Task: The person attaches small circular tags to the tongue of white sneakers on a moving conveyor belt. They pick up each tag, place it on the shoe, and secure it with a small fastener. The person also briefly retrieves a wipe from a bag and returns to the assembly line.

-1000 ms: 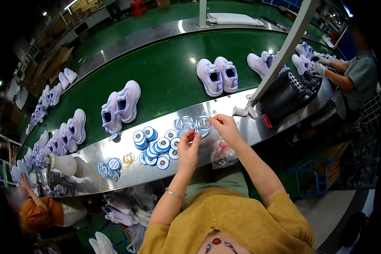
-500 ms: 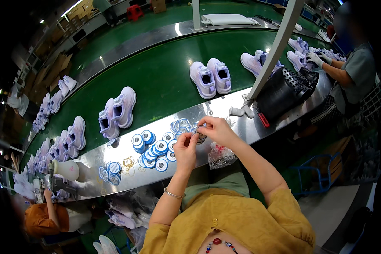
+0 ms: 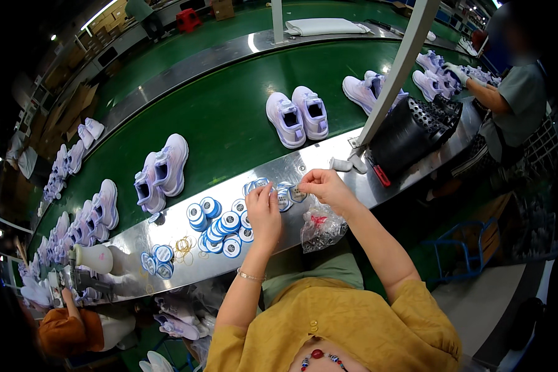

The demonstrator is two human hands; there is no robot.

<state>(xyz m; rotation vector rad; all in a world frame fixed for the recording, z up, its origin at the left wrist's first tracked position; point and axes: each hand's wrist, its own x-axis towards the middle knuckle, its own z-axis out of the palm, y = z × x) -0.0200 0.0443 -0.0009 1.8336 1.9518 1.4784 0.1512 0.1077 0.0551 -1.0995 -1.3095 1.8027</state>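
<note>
The right hand (image 3: 327, 186) is pinching a white, blue-bordered tag (image 3: 297, 194) over the metal desk (image 3: 363, 191), its grip clamped on the tag's edge. The left hand (image 3: 265, 214) is hovering just beside it; whether its grip is holding anything, I cannot tell. Beyond, pale lilac shoes (image 3: 314, 126) are standing on a green belt (image 3: 226, 133). A clear plastic bag (image 3: 322, 228) is crowding the near edge; shining metal is stretching rightward past a white post (image 3: 398, 74).

The left hand (image 3: 265, 216) hides part of the discs (image 3: 230, 221) (their print too small to tell); whether the right hand (image 3: 328, 187) grips the tag (image 3: 298, 194) is hard to say; the top edge cuts the post (image 3: 398, 74); a co-worker (image 3: 519, 96) has a blurred head (image 3: 519, 37).
</note>
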